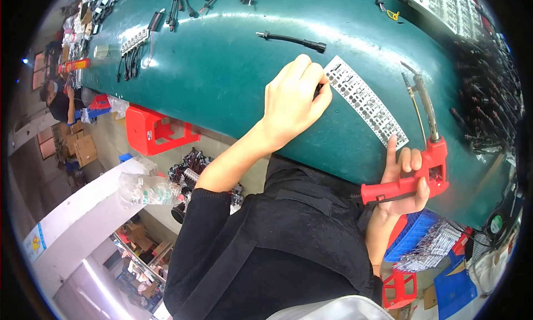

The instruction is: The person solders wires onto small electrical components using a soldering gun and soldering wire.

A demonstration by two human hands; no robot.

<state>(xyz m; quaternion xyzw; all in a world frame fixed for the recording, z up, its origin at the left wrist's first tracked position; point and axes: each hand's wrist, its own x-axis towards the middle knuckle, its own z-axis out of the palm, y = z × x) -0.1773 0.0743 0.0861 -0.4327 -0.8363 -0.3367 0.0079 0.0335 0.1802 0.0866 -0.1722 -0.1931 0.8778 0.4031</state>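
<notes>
My left hand [295,101] is closed, thumb and fingers pinched on a small black piece [318,89] that is mostly hidden. It sits at the far-left end of a long white strip of small circuit boards [366,102] on the green table. My right hand [407,173] is wrapped round the handle of a red soldering gun [437,162], whose metal tip and thin feed tube point away from me. The right index finger is stretched out to the strip's near end. Beyond my left hand lies a short black cable [294,41] with a connector end.
A dense pile of black cables [491,98] lies on the right of the green table [222,70]. More boards [444,9] are at the far right. Cables joined to a small board strip [135,42] lie left. A red stool [145,131] stands beside the table, and another person [58,101] is far left.
</notes>
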